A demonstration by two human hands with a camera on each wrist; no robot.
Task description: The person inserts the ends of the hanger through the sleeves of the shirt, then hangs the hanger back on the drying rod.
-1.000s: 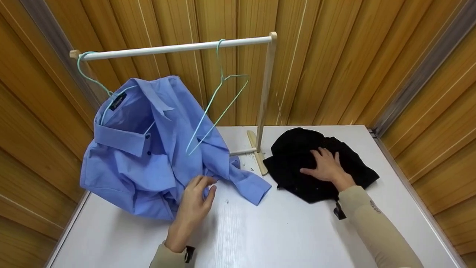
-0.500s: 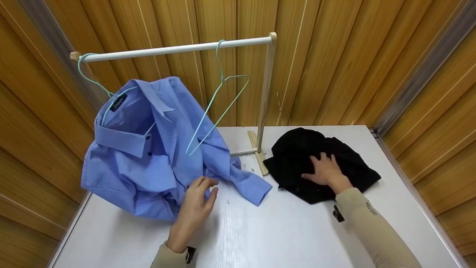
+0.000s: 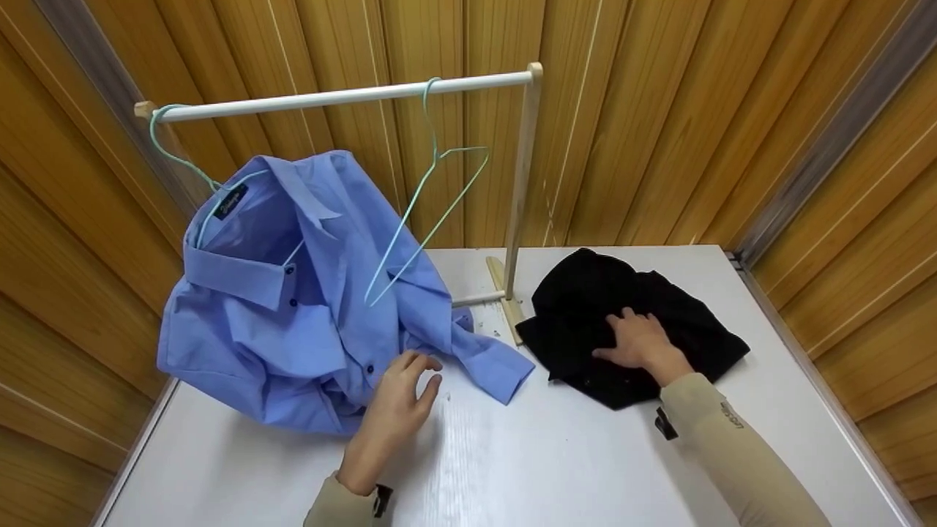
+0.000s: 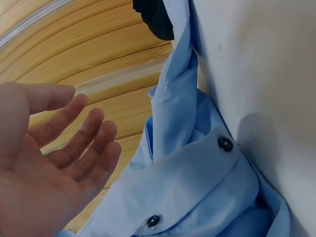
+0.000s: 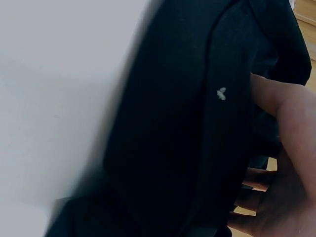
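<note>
A light blue button-up shirt (image 3: pixel 249 322) with dark buttons hangs from a green wire hanger (image 3: pixel 179 157) at the left, its lower part bunched on the table. My left hand (image 3: pixel 395 402) hovers in front of the shirt with loosely bent fingers and nothing in them; the left wrist view shows its palm beside the buttoned placket (image 4: pixel 182 180). On the right, a crumpled black garment (image 3: pixel 585 307) lies on the table. My right hand (image 3: pixel 637 340) rests on top of it, thumb and fingers apart and their tips touching the cloth.
A white-railed clothes rack (image 3: pixel 337 96) stands on the table, its wooden foot (image 3: pixel 512 315) close to the black garment. A second green wire hanger (image 3: pixel 417 245) hangs bare on the rail. The white table (image 3: pixel 512 468) meets wood-panelled walls (image 3: pixel 637 132).
My left hand has drifted slightly right and toward me, uncovering a shirt button. My right hand has moved slightly toward me on the black garment, whose near edge has shifted slightly the same way.
</note>
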